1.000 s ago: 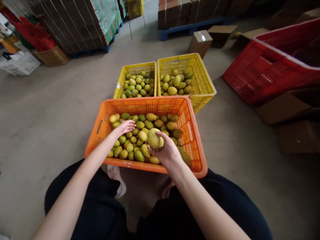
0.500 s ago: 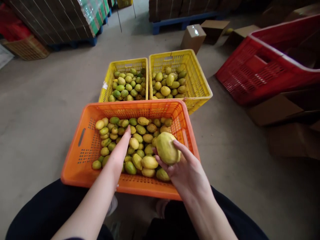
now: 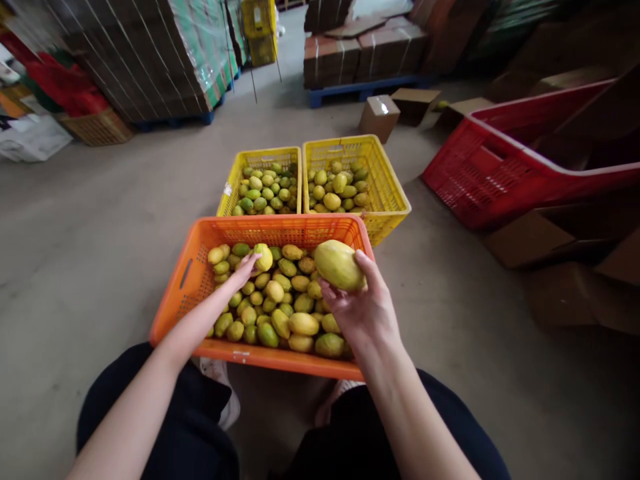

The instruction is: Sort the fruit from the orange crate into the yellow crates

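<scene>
My right hand (image 3: 363,303) holds a large oval yellow-green papaya (image 3: 340,265) above the right part of an orange crate (image 3: 275,365). The thumb is over its right end and the fingers lie beneath. My left hand (image 3: 246,268), farther back over the same crate, is closed on a smaller, rounder yellow papaya (image 3: 263,257). Below both hands the crate holds many yellow and green papayas (image 3: 303,324). Some of them are hidden behind my right hand and left forearm.
Two yellow crates (image 3: 306,180) of similar fruit stand behind the orange one. To the right are a large red crate (image 3: 463,170) and cardboard boxes (image 3: 565,293). A small carton (image 3: 379,119) and loaded blue pallets (image 3: 370,88) are farther back.
My left hand, earlier down among the fruit, now has a papaya lifted in its fingers. The right hand's papaya has turned lengthwise and risen slightly. The view has tilted up.
</scene>
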Demonstrator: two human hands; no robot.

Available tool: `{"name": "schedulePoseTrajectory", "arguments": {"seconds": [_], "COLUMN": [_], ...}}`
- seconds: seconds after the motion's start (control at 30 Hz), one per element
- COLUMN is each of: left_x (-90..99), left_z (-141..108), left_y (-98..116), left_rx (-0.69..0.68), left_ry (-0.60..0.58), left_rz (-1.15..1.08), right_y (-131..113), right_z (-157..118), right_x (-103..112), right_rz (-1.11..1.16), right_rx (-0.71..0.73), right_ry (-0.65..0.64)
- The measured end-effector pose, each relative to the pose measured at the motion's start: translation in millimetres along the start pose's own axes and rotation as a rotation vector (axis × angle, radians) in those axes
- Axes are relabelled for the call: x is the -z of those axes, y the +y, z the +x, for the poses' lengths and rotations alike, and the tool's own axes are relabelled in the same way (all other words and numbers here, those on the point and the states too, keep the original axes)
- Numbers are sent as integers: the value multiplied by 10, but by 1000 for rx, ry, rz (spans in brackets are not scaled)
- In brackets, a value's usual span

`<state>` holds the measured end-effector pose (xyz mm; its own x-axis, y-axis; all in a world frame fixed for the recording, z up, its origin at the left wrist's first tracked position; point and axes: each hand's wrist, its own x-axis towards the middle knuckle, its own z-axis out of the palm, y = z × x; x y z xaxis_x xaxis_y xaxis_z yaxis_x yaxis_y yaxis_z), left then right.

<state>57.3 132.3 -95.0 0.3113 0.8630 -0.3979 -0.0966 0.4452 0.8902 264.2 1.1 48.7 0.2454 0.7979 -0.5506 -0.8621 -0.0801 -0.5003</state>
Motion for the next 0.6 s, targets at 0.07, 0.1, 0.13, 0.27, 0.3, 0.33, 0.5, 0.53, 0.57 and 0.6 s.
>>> {"name": "schedulePoseTrajectory", "arguments": {"seconds": [0.07,0.1,0.13,0.27,0.3,0.33,0.5,0.53,0.57,0.6], "left_x": [25,17,-12,-266,-331,-382,-375,-342,-310,-285], "left_z": [-134,-267,-433,-1149,-1277,-1369,-1423,-1398,-1375,-1357], "left_y": [334,512,683,1100,1111,1089,766,720,693,684], "left_rx": [-57,-77,-95,-141,-142,-137,-40,-31,-30,-40], "left_ry": [40,37,12,-111,-136,-150,-73,-49,-34,-29], "left_rz": [-10,-34,-72,-271,-340,-423,-841,-867,-868,-850], "right_y": [56,92,131,295,331,363,470,482,492,500], "right_z": [5,7,6,-35,-57,-81,-189,-197,-199,-194], "right_x": [-54,-81,-105,-163,-165,-164,-121,-113,-107,-105], "right_rz": [8,12,15,27,27,21,-83,-100,-117,-135], "right_rx": [-24,-42,-62,-133,-154,-174,-196,-183,-170,-160], "right_ry": [-48,-69,-85,-134,-167,-206,-377,-407,-436,-458]}}
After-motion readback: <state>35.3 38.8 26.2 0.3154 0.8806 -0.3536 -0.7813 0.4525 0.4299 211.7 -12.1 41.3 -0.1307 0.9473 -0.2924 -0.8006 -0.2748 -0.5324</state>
